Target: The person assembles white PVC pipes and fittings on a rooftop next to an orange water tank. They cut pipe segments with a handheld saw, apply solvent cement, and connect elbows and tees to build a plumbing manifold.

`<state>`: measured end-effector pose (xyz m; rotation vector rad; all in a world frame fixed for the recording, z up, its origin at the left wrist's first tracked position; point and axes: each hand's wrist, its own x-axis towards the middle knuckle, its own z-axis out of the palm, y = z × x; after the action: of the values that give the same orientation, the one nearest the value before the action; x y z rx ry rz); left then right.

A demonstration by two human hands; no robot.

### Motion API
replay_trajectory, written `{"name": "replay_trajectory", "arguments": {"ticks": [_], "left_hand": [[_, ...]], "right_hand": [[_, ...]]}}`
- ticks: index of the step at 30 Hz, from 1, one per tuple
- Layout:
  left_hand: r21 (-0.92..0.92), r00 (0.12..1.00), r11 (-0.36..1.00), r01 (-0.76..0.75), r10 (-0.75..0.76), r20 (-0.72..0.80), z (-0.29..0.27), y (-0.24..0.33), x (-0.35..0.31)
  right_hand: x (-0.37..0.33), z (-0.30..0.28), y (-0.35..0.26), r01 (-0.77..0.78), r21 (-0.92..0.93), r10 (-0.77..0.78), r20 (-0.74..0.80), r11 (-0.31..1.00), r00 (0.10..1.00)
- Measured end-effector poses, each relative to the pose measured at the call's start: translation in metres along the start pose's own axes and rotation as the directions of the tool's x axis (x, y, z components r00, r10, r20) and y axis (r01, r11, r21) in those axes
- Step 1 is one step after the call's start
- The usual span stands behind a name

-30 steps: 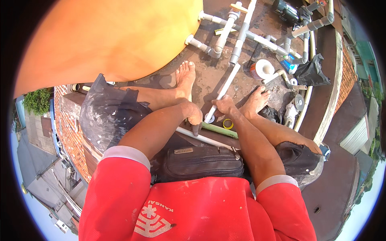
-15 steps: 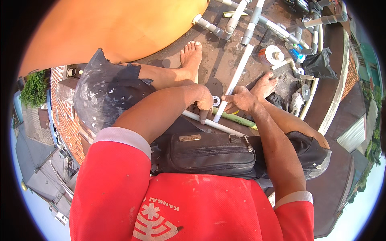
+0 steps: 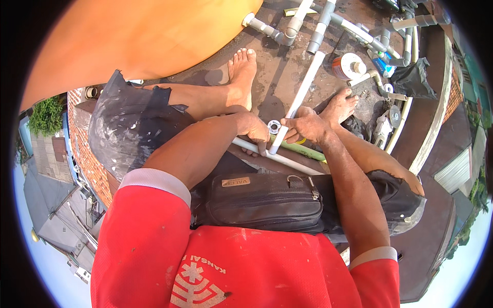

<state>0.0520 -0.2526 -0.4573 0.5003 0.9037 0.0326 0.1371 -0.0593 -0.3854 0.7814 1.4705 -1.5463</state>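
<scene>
My left hand (image 3: 255, 132) is closed round a thin white pipe (image 3: 290, 163) lying crosswise in front of my lap, a finger pressed along it. A second white pipe (image 3: 307, 82) slants across from the far side, its near end right at the crosswise pipe beside my left fingertips. Closed round that slanting pipe near its lower end is my right hand (image 3: 306, 124). I cannot tell whether the two pipes touch. A small white tape roll (image 3: 274, 127) lies just beyond, between my hands. Partly behind the right hand runs a yellow-green pipe (image 3: 303, 151).
A big orange tank (image 3: 138, 41) fills the far left. Grey-and-white jointed pipes (image 3: 359, 36) spread over the far right, near an orange-and-white can (image 3: 349, 66), a black plastic bag (image 3: 415, 79) and an angle grinder (image 3: 384, 126). A black waist bag (image 3: 264, 203) rests on my lap.
My left fingers have shifted slightly on the crosswise pipe, closer round it. The slanting pipe stays in my right hand. The whole view has moved a little.
</scene>
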Motion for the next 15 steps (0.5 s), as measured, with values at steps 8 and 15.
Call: {"name": "replay_trajectory", "arguments": {"ticks": [8, 15], "left_hand": [[-0.023, 1.0, 0.999, -0.031, 0.03, -0.008, -0.003, 0.006, -0.008], [-0.04, 0.999, 0.998, -0.041, 0.041, -0.008, -0.002, 0.005, -0.006]], "right_hand": [[-0.004, -0.002, -0.005, 0.019, 0.022, -0.02, 0.025, 1.0, 0.999], [0.0, -0.002, 0.004, 0.067, -0.008, -0.067, -0.007, 0.998, 0.998]]}}
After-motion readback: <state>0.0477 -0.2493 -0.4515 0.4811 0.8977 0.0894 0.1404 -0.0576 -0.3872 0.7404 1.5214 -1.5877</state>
